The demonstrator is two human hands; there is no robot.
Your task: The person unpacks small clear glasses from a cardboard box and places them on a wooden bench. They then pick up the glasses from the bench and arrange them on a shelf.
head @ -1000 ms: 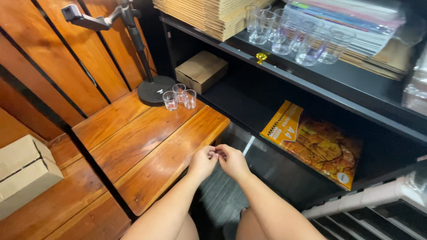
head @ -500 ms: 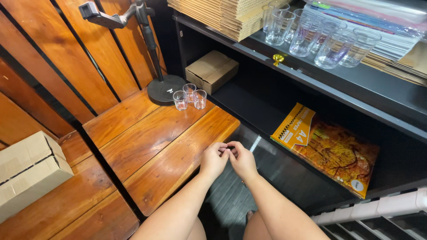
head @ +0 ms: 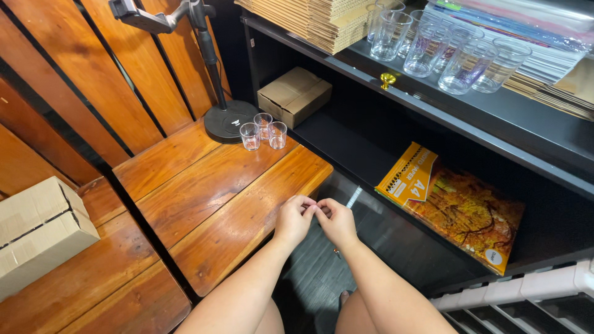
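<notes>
My left hand [head: 293,218] and my right hand [head: 336,220] meet fingertip to fingertip just off the front edge of a wooden slat bench [head: 204,185]. The fingers of both are pinched together around something too small to make out. Three small shot glasses [head: 263,130] stand on the bench farther back, beside the round black base of a stand [head: 229,120].
A black shelf unit [head: 445,117] on the right holds clear plastic cups [head: 442,52], stacked cardboard sheets [head: 315,18], a small brown box [head: 294,96] and an orange paper pack [head: 455,204]. Another cardboard box [head: 37,232] sits at the left. A white rack [head: 526,297] is at bottom right.
The view has shifted a little, so the shelf and bench sit further right in the frame. My hands stay pinched together in the same spot by the bench edge.
</notes>
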